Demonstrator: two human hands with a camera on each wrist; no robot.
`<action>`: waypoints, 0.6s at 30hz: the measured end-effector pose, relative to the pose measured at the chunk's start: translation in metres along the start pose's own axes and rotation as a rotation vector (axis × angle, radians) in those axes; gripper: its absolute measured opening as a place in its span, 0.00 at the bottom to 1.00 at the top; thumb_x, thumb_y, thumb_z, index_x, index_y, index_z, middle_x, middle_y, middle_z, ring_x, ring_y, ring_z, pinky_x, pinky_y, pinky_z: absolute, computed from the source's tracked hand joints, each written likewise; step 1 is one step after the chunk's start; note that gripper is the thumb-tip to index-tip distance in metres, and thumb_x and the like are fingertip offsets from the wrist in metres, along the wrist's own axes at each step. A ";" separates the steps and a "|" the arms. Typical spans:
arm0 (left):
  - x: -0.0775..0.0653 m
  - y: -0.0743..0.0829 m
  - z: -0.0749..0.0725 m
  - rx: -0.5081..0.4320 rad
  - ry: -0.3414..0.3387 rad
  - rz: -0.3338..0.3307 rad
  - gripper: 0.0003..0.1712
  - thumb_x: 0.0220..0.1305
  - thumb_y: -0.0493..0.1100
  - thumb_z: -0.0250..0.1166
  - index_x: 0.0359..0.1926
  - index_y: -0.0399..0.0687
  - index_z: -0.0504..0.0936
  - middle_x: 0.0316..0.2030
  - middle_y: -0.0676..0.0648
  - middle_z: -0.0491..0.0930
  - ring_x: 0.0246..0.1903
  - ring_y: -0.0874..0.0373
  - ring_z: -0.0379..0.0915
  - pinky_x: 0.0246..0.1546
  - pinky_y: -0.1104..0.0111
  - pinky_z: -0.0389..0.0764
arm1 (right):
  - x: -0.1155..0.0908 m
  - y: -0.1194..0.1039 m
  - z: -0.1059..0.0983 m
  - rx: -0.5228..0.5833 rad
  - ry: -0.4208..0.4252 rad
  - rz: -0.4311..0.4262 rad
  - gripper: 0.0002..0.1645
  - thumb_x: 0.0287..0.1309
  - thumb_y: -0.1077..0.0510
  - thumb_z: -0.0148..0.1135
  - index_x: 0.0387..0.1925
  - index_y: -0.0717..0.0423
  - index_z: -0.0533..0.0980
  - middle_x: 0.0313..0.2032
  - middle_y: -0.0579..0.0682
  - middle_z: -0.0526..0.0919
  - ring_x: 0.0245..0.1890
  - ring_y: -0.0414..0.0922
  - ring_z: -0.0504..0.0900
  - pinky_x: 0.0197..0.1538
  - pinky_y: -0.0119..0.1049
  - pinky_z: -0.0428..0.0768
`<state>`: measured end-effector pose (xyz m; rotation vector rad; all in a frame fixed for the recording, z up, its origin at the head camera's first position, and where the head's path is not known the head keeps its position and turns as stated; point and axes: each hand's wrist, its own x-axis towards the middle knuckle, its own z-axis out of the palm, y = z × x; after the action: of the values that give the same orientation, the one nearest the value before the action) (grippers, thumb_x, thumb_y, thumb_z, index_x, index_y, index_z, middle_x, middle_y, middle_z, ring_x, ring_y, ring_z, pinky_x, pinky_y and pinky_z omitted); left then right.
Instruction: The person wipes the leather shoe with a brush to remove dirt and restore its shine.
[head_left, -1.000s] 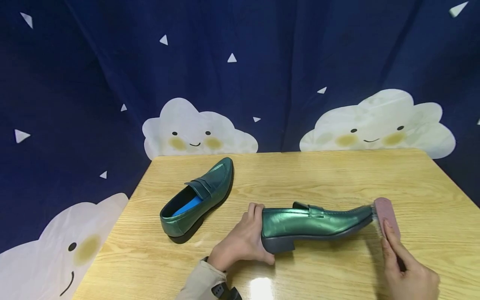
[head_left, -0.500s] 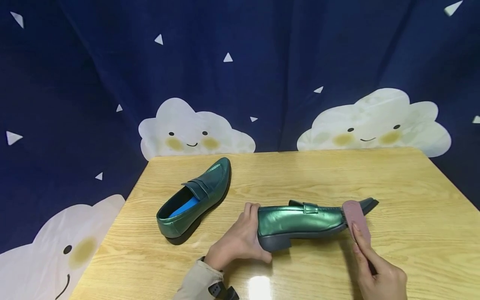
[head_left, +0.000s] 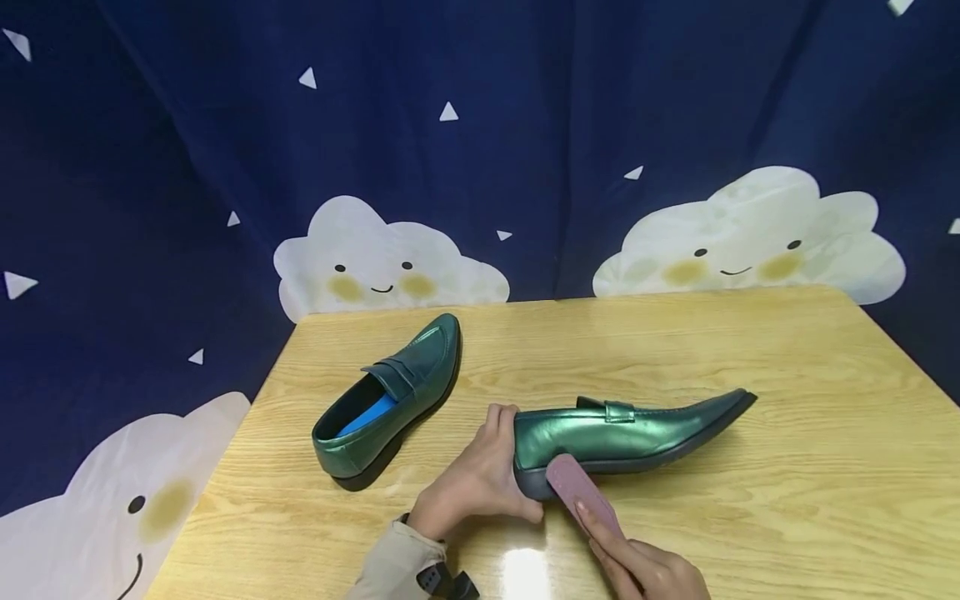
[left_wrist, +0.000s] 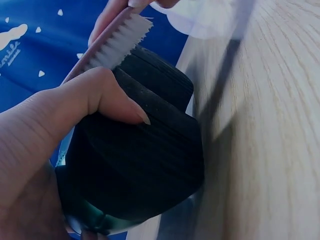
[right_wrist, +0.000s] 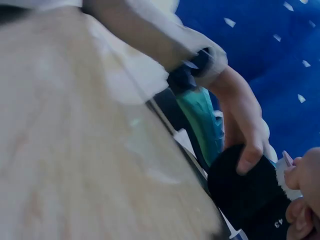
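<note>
My left hand [head_left: 480, 479] grips the heel end of a shiny green loafer [head_left: 645, 433], whose toe points right and slightly up. In the left wrist view my thumb presses on the black sole [left_wrist: 145, 145] at the heel. My right hand [head_left: 652, 567] holds a pink-backed brush [head_left: 585, 496] at the loafer's near side, by the heel. White bristles [left_wrist: 120, 45] face the shoe in the left wrist view. The right wrist view shows the heel underside [right_wrist: 245, 190] marked 43, with the brush bristles [right_wrist: 286, 175] close beside it.
A matching green loafer [head_left: 397, 400] with a blue insole stands upright on the wooden table [head_left: 825, 500], left of the held one. Behind the table hangs a dark blue curtain [head_left: 525, 125] with white clouds and small triangles.
My right hand has moved the brush leftward along the loafer, from its toe across the forefoot to the heel. My left hand keeps its grip, almost unmoved.
</note>
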<state>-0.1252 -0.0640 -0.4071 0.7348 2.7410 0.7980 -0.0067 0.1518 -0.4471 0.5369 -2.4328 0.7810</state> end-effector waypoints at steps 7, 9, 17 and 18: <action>-0.001 0.001 -0.002 0.045 0.007 0.003 0.69 0.24 0.53 0.80 0.68 0.35 0.53 0.56 0.43 0.60 0.51 0.51 0.68 0.53 0.68 0.73 | 0.002 -0.008 0.007 0.035 -0.003 -0.026 0.33 0.47 0.61 0.71 0.59 0.43 0.78 0.17 0.25 0.57 0.18 0.20 0.53 0.20 0.15 0.54; -0.001 0.002 -0.003 0.052 0.003 0.000 0.70 0.24 0.52 0.81 0.68 0.35 0.53 0.56 0.42 0.60 0.52 0.51 0.68 0.53 0.68 0.73 | 0.002 -0.009 0.009 0.049 -0.011 -0.056 0.29 0.53 0.57 0.68 0.59 0.45 0.77 0.16 0.25 0.58 0.18 0.20 0.53 0.20 0.14 0.54; -0.003 0.003 -0.002 0.077 0.002 0.007 0.75 0.20 0.55 0.85 0.68 0.35 0.52 0.56 0.42 0.59 0.53 0.50 0.68 0.55 0.67 0.73 | 0.000 -0.010 0.017 0.096 0.007 -0.188 0.22 0.65 0.52 0.58 0.59 0.49 0.77 0.17 0.25 0.60 0.19 0.19 0.54 0.21 0.12 0.54; -0.003 0.004 -0.002 0.078 0.004 0.008 0.75 0.20 0.55 0.85 0.68 0.35 0.52 0.56 0.42 0.59 0.53 0.50 0.68 0.55 0.67 0.73 | 0.000 -0.010 0.017 0.092 0.011 -0.193 0.21 0.66 0.51 0.56 0.59 0.49 0.77 0.17 0.25 0.59 0.19 0.19 0.53 0.21 0.12 0.53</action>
<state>-0.1219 -0.0637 -0.4034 0.7606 2.7878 0.6982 -0.0081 0.1335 -0.4552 0.7879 -2.3014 0.8130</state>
